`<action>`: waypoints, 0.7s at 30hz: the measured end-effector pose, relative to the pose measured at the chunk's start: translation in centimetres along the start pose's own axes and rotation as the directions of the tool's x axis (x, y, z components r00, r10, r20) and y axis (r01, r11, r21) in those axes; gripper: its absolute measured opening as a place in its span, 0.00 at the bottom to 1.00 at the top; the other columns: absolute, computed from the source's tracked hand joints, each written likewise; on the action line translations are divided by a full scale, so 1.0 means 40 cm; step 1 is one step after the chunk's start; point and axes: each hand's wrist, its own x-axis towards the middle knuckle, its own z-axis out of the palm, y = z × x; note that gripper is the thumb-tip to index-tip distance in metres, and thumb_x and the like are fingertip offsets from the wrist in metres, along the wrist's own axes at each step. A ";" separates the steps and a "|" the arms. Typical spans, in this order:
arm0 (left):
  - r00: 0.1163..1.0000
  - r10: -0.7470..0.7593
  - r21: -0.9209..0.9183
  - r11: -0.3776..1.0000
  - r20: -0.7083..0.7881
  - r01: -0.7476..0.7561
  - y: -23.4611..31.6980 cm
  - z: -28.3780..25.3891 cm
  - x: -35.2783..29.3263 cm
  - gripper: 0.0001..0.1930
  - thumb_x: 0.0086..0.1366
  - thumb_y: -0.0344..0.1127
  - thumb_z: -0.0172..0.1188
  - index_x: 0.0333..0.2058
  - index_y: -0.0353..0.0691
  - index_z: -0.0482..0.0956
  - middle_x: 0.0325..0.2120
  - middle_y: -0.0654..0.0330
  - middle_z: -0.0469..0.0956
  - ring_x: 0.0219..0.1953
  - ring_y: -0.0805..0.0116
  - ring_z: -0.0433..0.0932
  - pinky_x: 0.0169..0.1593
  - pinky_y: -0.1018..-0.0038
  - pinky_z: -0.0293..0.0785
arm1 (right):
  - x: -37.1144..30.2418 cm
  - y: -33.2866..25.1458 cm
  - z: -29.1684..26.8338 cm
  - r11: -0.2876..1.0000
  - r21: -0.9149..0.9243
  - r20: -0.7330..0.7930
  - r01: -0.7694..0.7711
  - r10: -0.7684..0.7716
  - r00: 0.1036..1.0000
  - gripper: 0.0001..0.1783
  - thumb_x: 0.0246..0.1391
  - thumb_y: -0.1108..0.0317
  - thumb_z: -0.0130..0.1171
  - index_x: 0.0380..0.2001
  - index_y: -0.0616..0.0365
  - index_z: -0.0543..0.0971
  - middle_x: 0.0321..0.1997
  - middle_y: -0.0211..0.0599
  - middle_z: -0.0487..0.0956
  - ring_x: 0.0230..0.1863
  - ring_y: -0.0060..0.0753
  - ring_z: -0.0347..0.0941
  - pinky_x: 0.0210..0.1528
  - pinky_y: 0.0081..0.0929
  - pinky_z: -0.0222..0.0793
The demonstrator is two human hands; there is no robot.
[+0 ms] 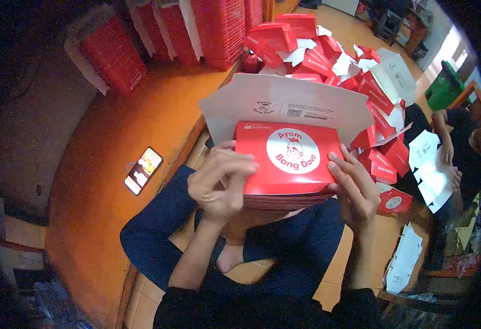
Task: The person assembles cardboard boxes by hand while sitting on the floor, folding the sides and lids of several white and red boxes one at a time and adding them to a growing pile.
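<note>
In front of me is a thick stack of red food box cartons [254, 178], pressed flat, with a round white emblem on the top one. Its white inner flap [227, 112] stands up along the far side, with small print on it. My left hand [216, 183] grips the left edge of the stack, fingers bent and thumb near the front corner. At the opposite edge, my right hand [357, 186] is closed with its fingertips on the red face. The undersides of both grips are hidden by the cartons.
Folded red boxes [317, 60] lie heaped on the tiled floor beyond the stack. Tall stacks of red cartons [216, 33] stand on an orange ledge [87, 164], where a lit phone [143, 171] also lies. At right, another person's hands [450, 159] touch a white unfolded carton [429, 178].
</note>
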 end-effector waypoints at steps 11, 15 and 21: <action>0.845 0.302 0.128 0.911 0.440 -0.392 0.045 -0.027 0.045 0.23 0.39 0.39 0.73 0.38 0.41 0.81 0.38 0.54 0.78 0.46 0.57 0.76 0.53 0.61 0.68 | 0.021 0.016 -0.017 0.996 -0.027 -0.067 0.088 -0.090 0.994 0.18 0.38 0.69 0.65 0.38 0.57 0.79 0.38 0.43 0.80 0.41 0.48 0.78 0.44 0.38 0.76; 0.889 -0.003 0.211 0.972 0.458 -0.106 0.078 -0.026 0.066 0.25 0.39 0.35 0.73 0.40 0.39 0.79 0.39 0.52 0.78 0.48 0.56 0.75 0.53 0.64 0.68 | 0.020 0.013 -0.019 0.994 -0.042 -0.037 0.102 -0.104 0.994 0.19 0.38 0.68 0.66 0.38 0.56 0.79 0.37 0.42 0.80 0.39 0.45 0.78 0.43 0.37 0.76; 0.902 -0.029 0.184 0.981 0.431 -0.056 0.064 -0.023 0.067 0.20 0.39 0.32 0.72 0.36 0.38 0.82 0.38 0.52 0.79 0.44 0.58 0.77 0.53 0.66 0.69 | 0.032 0.012 -0.030 0.990 -0.051 -0.058 0.129 -0.132 0.990 0.20 0.37 0.68 0.67 0.38 0.56 0.79 0.36 0.41 0.80 0.38 0.44 0.79 0.43 0.37 0.76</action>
